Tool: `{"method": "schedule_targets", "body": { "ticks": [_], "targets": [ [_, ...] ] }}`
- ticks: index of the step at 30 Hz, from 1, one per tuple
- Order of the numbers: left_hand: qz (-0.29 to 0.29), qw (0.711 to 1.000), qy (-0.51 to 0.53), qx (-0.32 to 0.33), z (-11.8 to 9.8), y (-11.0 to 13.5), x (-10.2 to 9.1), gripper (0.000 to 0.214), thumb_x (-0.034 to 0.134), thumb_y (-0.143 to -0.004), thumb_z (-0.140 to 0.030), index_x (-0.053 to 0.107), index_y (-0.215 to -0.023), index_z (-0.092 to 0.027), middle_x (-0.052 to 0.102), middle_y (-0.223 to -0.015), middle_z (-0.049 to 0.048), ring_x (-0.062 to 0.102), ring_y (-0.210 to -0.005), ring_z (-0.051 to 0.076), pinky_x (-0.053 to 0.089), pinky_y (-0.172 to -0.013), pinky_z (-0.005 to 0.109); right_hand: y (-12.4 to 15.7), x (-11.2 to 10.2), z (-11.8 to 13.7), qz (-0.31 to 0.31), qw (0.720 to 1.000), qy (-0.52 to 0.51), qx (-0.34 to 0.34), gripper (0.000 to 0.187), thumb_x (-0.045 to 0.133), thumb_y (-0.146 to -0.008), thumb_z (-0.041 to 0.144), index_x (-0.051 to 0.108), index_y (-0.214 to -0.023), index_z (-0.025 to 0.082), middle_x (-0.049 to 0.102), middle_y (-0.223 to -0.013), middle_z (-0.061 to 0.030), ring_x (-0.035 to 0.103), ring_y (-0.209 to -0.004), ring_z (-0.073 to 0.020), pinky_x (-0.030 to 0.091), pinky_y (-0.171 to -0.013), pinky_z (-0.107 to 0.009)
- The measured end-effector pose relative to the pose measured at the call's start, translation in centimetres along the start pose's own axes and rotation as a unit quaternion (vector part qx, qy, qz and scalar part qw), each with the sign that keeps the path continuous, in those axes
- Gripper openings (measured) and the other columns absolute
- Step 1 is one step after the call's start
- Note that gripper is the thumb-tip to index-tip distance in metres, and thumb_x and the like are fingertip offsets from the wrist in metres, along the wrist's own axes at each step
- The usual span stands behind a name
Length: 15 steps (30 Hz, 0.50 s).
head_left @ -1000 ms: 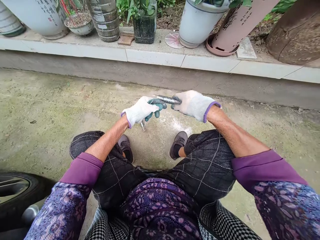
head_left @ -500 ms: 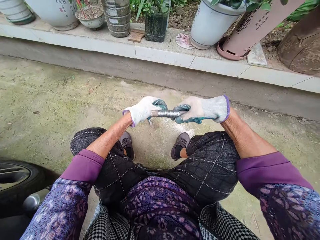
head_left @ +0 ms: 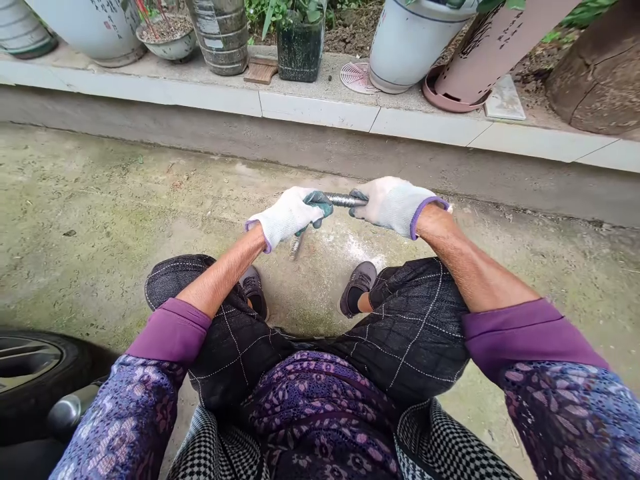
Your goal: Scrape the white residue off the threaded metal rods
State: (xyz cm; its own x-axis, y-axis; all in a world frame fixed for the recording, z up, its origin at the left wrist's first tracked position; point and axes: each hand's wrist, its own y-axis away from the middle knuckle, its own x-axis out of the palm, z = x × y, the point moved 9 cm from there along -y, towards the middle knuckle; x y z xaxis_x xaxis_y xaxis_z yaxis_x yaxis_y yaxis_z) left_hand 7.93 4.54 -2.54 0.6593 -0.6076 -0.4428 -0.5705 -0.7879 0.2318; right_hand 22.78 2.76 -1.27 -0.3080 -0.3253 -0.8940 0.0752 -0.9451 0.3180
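My left hand wears a white knit glove with dark green fingertips and is closed around one end of a silvery ribbed rod, which looks wound with wire. My right hand, gloved alike, grips the rod's other end. Only a short shiny length shows between the hands. Below the left fingers a second ribbed piece slants down, blurred. Whether it belongs to the same rod I cannot tell. Both hands are held out in front of my knees, above the concrete ground.
White powdery marks lie on the concrete between my shoes. Ahead runs a low tiled ledge with several plant pots, including a white pot and a pink planter. A wheel stands at the lower left.
The right hand has turned with its back upward, and the rod has moved slightly up and away. The slanting piece under my left hand shows more. The view has shifted a little.
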Motion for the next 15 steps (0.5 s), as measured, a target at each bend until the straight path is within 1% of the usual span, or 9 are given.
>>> {"method": "schedule_targets", "body": {
  "ticks": [2,3,4,6,8,10,12,13,15],
  "targets": [
    [0.004,1.000,0.025,-0.005,-0.2,0.0,0.2,0.017,0.064,-0.080,-0.021,0.073,-0.090,-0.011,0.061,-0.060,0.0001,0.042,-0.043,0.004,0.033,-0.041,0.020,0.3,-1.2,0.0,-0.035,0.998,0.052,0.014,0.012,0.063,-0.077,0.033,0.061,-0.078,0.021,0.047,-0.060,-0.0007,0.038,-0.055,-0.0134,0.027,-0.054,-0.031],
    [0.006,0.999,0.040,-0.003,-0.3,0.0,0.2,0.018,0.065,-0.081,-0.021,0.073,-0.093,-0.011,0.062,-0.061,0.0005,0.043,-0.043,0.004,0.033,-0.041,0.019,0.5,-1.7,0.2,-0.046,0.998,0.042,0.016,0.013,0.063,-0.078,0.034,0.061,-0.080,0.021,0.047,-0.060,-0.0007,0.039,-0.054,-0.0133,0.027,-0.054,-0.030],
    [0.008,0.998,0.057,0.002,-0.4,0.0,0.2,0.019,0.065,-0.081,-0.021,0.073,-0.095,-0.010,0.062,-0.061,0.0009,0.043,-0.044,0.004,0.033,-0.041,0.019,0.8,-2.0,0.4,-0.053,0.998,0.014,0.017,0.015,0.063,-0.079,0.035,0.061,-0.081,0.020,0.048,-0.060,-0.0008,0.040,-0.054,-0.0131,0.029,-0.053,-0.030],
    [0.011,0.996,0.085,0.015,-0.7,-0.1,0.2,0.020,0.065,-0.083,-0.021,0.072,-0.098,-0.010,0.063,-0.063,0.0020,0.044,-0.043,0.003,0.034,-0.041,0.018,1.5,-2.5,1.1,-0.058,0.995,-0.081,0.009,0.017,0.063,-0.081,0.036,0.062,-0.084,0.019,0.050,-0.060,-0.0008,0.041,-0.053,-0.0122,0.031,-0.050,-0.029],
    [0.017,0.995,0.098,0.029,-0.9,-0.2,0.1,0.018,0.063,-0.085,-0.021,0.072,-0.095,-0.009,0.065,-0.065,0.0029,0.042,-0.041,0.002,0.034,-0.040,0.018,2.3,-2.6,2.1,-0.042,0.979,-0.197,-0.015,0.019,0.065,-0.082,0.036,0.064,-0.087,0.018,0.051,-0.061,0.0000,0.042,-0.051,-0.0107,0.033,-0.045,-0.027],
    [0.022,0.994,0.096,0.042,-0.9,-0.2,-0.2,0.016,0.061,-0.086,-0.021,0.071,-0.090,-0.009,0.065,-0.066,0.0031,0.041,-0.039,0.002,0.033,-0.039,0.018,3.0,-2.5,3.1,-0.009,0.955,-0.292,-0.051,0.020,0.068,-0.080,0.035,0.065,-0.089,0.018,0.049,-0.062,0.0016,0.041,-0.050,-0.0092,0.034,-0.041,-0.024],
    [0.022,0.995,0.087,0.052,-0.8,-0.2,-0.7,0.015,0.059,-0.085,-0.020,0.070,-0.086,-0.009,0.064,-0.064,0.0025,0.041,-0.039,0.002,0.033,-0.039,0.018,3.5,-1.9,4.0,0.052,0.937,-0.337,-0.082,0.022,0.071,-0.077,0.034,0.066,-0.091,0.018,0.050,-0.062,0.0030,0.041,-0.049,-0.0082,0.034,-0.039,-0.023],
    [0.021,0.995,0.082,0.060,-0.8,-0.2,-1.0,0.014,0.059,-0.083,-0.018,0.070,-0.085,-0.009,0.063,-0.064,0.0019,0.042,-0.040,0.003,0.034,-0.040,0.018,3.7,-1.3,4.3,0.090,0.932,-0.339,-0.094,0.023,0.073,-0.075,0.033,0.066,-0.091,0.018,0.051,-0.061,0.0034,0.041,-0.048,-0.0078,0.034,-0.039,-0.022],
    [0.019,0.995,0.068,0.073,-0.9,0.0,-1.6,0.013,0.061,-0.077,-0.014,0.071,-0.084,-0.009,0.064,-0.065,0.0011,0.047,-0.045,0.004,0.037,-0.044,0.018,4.1,0.4,4.9,0.171,0.930,-0.304,-0.114,0.025,0.075,-0.072,0.033,0.068,-0.089,0.017,0.054,-0.060,0.0036,0.042,-0.047,-0.0070,0.032,-0.040,-0.022]
  ]
}}
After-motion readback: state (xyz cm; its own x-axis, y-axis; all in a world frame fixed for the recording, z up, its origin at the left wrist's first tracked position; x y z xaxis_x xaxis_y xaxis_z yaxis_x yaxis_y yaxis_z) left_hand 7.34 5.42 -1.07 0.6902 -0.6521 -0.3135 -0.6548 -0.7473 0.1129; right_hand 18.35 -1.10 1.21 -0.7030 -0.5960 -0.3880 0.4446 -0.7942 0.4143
